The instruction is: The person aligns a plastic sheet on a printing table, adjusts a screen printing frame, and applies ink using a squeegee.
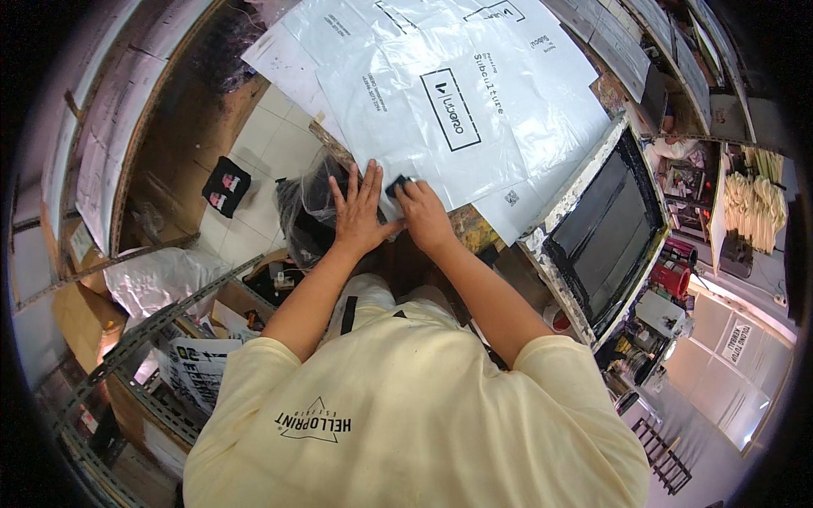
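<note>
White printed plastic bags (pixel 542 135) lie overlapping on the table, with black lettering and framed prints on them. At the near left corner of the bags, my left hand (pixel 362 210) rests flat with its fingers spread. Close beside it my right hand (pixel 426 218) grips a small black object (pixel 395 184) against the plastic. My fingers partly cover that object, and I cannot tell its exact kind. Below my left hand, a clear plastic bag (pixel 306 207) with dark contents hangs or stands by the table edge.
A printing screen (pixel 605 233) with a worn pale frame leans at the table's right. On the tiled floor (pixel 262 140) to the left sits a black item with a printed picture (pixel 227 188). Metal shelving (pixel 144 339) with cartons stands at lower left. Red cans (pixel 669 269) are at far right.
</note>
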Demonstrator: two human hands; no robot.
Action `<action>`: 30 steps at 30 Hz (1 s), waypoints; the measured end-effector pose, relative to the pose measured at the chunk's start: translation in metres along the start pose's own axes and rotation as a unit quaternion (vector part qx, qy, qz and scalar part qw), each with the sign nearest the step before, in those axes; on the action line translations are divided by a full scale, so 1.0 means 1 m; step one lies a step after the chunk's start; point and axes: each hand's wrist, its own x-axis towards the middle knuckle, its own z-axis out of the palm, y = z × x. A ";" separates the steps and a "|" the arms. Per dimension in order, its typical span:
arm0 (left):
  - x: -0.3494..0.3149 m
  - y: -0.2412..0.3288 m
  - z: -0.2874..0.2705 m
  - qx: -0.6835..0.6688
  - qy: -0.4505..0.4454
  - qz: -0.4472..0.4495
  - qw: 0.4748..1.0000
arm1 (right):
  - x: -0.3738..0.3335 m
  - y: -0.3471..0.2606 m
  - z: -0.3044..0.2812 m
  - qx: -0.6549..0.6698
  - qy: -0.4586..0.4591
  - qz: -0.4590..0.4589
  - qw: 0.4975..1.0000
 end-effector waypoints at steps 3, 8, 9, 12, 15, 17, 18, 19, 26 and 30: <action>0.005 0.002 -0.006 -0.032 -0.018 -0.030 0.999 | 0.030 0.005 0.007 -0.005 0.014 0.006 1.000; 0.006 -0.003 -0.004 -0.067 0.010 -0.025 0.997 | -0.004 -0.001 0.002 -0.006 -0.038 -0.012 0.999; 0.005 -0.003 -0.004 -0.061 0.007 -0.026 0.998 | -0.011 -0.004 0.000 0.002 -0.037 -0.010 0.999; 0.005 -0.003 -0.005 -0.081 0.006 -0.023 0.996 | -0.012 -0.007 -0.001 0.009 -0.021 -0.009 1.000; 0.007 -0.002 -0.008 -0.085 -0.006 -0.027 0.996 | 0.029 -0.001 0.004 -0.014 0.010 -0.006 1.000; 0.008 0.000 -0.009 -0.087 -0.004 -0.029 0.996 | 0.047 0.003 0.008 -0.025 0.019 0.014 0.999; 0.008 -0.001 -0.009 -0.088 -0.003 -0.029 0.996 | 0.046 0.005 0.011 -0.040 0.002 0.017 0.999; 0.008 -0.003 -0.008 -0.086 0.000 -0.031 0.996 | 0.039 0.004 0.009 -0.036 -0.017 0.011 0.999; 0.006 -0.003 -0.003 -0.093 -0.001 -0.037 0.995 | 0.009 -0.004 0.010 -0.020 -0.011 -0.006 1.000; 0.007 0.000 -0.008 -0.100 -0.005 -0.039 0.994 | 0.043 -0.002 0.014 -0.015 0.016 0.009 1.000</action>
